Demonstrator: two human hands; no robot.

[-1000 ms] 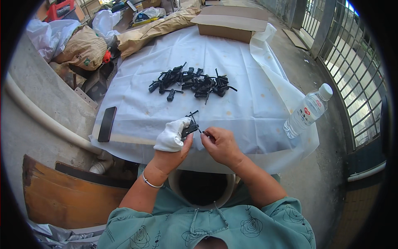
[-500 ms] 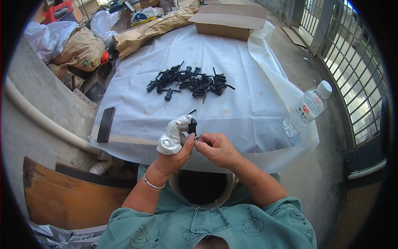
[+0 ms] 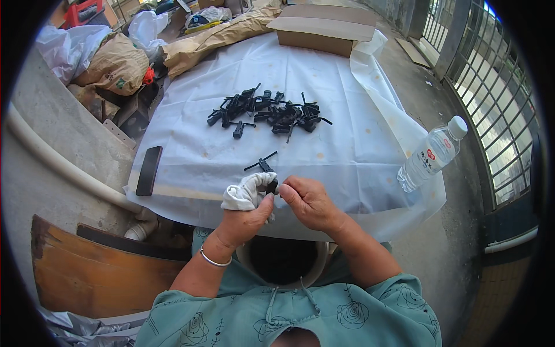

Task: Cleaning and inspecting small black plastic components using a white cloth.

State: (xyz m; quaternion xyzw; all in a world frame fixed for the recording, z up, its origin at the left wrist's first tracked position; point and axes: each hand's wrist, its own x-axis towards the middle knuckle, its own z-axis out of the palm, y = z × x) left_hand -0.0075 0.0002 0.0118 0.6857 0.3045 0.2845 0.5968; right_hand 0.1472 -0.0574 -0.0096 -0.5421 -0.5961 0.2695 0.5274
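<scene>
My left hand (image 3: 245,217) grips a bunched white cloth (image 3: 248,191) wrapped against a small black plastic part (image 3: 270,185). My right hand (image 3: 306,199) pinches the same black part from the right, fingertips touching the cloth. Both hands hover over the near edge of a white sheet (image 3: 347,133). Just beyond them a single black part (image 3: 261,164) lies on the sheet. Farther back sits a pile of several black parts (image 3: 269,111).
A clear water bottle (image 3: 430,155) lies at the sheet's right edge. A dark flat phone (image 3: 149,169) rests at its left edge. A cardboard box (image 3: 324,28) stands at the far end. A round bucket opening (image 3: 283,259) is below my hands, bags and clutter at back left.
The black part was held out in the open beside the cloth. Now the cloth is folded around it and my hands have drawn closer together and toward me.
</scene>
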